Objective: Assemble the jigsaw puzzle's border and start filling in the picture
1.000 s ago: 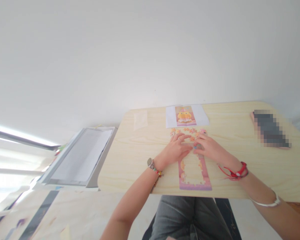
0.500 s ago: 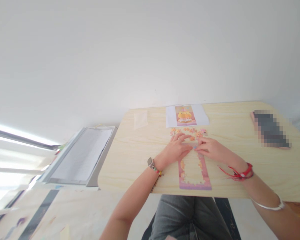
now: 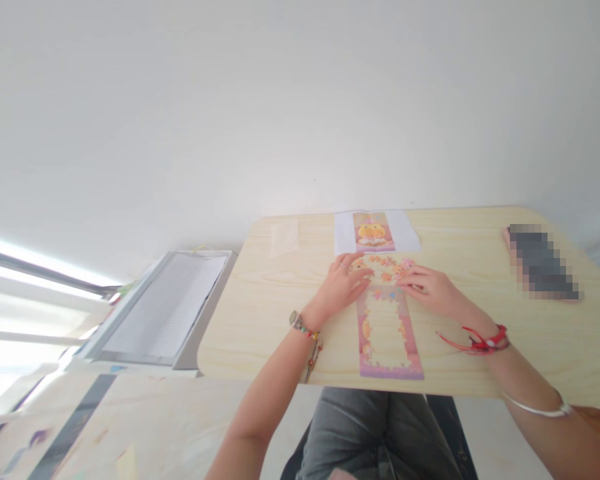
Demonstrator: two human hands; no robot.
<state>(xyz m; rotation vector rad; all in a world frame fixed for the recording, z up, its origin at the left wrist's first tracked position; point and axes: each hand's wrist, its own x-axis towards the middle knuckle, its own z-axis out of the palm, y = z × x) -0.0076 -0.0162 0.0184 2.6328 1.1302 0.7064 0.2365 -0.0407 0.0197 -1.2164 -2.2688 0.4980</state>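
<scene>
A long pink jigsaw frame (image 3: 387, 333) lies on the wooden table (image 3: 260, 313), its border assembled and its middle bare. Loose orange and pink puzzle pieces (image 3: 386, 268) are scattered just beyond its far end. My left hand (image 3: 341, 287) rests flat beside the frame's top left corner, fingertips among the loose pieces. My right hand (image 3: 427, 288) lies at the frame's top right, fingers reaching into the same pieces. Whether either hand pinches a piece is too small to tell. A reference picture of a yellow character (image 3: 374, 233) lies on white paper beyond the pieces.
A clear plastic bag (image 3: 283, 237) lies at the table's far left. A blurred dark object (image 3: 543, 263) sits at the far right. Left of the table, a grey tray with a printed sheet (image 3: 163, 310) rests on a lower surface. My knees (image 3: 375, 433) are under the front edge.
Both hands have slid away from the frame's top end toward the loose pieces, uncovering the assembled top border. The view has shifted slightly.
</scene>
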